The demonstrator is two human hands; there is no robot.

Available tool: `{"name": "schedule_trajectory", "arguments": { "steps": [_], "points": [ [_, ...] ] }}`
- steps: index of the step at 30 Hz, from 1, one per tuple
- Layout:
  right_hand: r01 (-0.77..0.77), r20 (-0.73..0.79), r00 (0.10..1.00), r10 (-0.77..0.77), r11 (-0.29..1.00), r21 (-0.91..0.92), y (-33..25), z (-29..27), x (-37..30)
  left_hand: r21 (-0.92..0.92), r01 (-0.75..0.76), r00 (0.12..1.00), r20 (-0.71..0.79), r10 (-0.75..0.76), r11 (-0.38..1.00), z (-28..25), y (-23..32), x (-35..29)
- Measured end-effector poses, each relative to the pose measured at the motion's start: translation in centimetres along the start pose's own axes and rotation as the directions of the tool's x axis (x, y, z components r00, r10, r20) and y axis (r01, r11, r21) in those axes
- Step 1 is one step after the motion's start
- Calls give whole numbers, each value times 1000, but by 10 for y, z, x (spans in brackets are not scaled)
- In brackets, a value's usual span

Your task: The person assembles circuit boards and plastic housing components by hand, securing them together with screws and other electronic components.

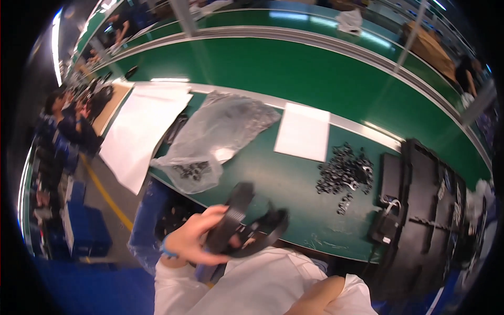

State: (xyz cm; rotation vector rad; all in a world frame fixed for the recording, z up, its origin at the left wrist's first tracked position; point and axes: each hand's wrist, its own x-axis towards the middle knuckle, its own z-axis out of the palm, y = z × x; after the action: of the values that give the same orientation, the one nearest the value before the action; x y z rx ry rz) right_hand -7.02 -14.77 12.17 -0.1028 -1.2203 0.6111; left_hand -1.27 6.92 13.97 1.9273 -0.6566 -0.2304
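Black looped part (219, 233) gripped in left hand (188, 239), by near edge of green table (286, 191), open beyond; cannot tell about hidden right hand.

The green tabletop (296, 210) lay at the centre. At twelve o'clock stretched a long green surface (294, 65), at eleven stood a metal post (182, 18), at ten a tube light (56, 50) shone. Between eight and nine, a yellow line (106, 195) crossed the grey floor (96, 193).

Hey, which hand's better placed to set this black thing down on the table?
Left, likely: the left hand grips the curved black item near the green table; the right hand isn't in view.
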Motion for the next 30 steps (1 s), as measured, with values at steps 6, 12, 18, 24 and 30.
{"name": "schedule_trajectory", "arguments": {
  "steps": [6,12,18,24,30],
  "points": [
    [6,-182,982,-56,965,-262,-13,14,-14,639,-83,968,-129,213,765,52,-65,131],
    [60,-260,946,-191,896,-440,-9,17,-24,764,31,997,-71,36,644,64,-91,148],
    [50,-72,995,-74,954,-296,-23,13,-12,604,-42,919,-290,268,796,47,-83,130],
    [84,-165,977,-139,949,-303,-17,10,-26,-247,-131,611,-783,-118,960,51,-94,75],
    [153,-208,960,-189,973,-175,-36,13,-3,-780,-294,579,-605,-546,553,89,-99,28]
  ]
}}
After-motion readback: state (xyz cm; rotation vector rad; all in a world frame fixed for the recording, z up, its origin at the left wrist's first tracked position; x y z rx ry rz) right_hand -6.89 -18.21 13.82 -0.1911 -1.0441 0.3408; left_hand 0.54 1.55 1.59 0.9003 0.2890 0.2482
